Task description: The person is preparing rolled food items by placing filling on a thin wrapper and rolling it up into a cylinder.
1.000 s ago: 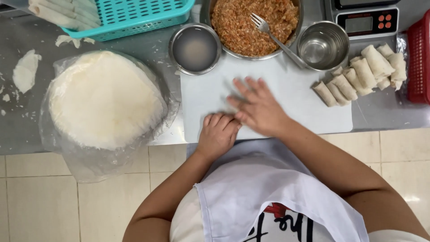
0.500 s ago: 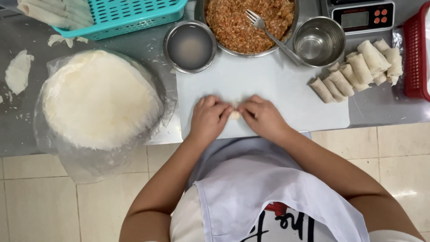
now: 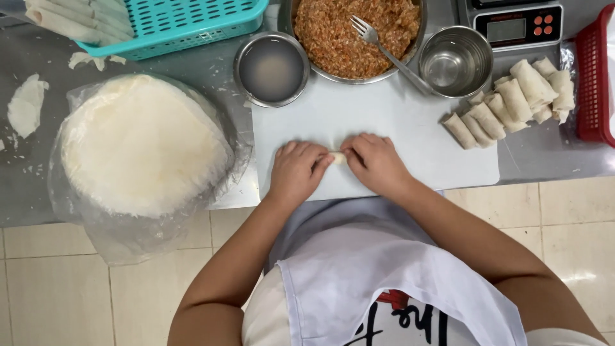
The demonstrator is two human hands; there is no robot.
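On the white cutting board [image 3: 384, 122], your left hand [image 3: 296, 172] and right hand [image 3: 378, 163] curl palm-down, fingers pressed on a small pale roll [image 3: 337, 157]; it lies between them, long axis left-to-right, both hands equally near.

Under my fingers the roll [image 3: 337, 157] is pale cream on the white cutting board [image 3: 384, 122]. At the worktop's far edge, the basket [image 3: 192, 25] is turquoise, the filling [image 3: 339, 35] orange-brown, the bowls [image 3: 456, 62] silver-grey.
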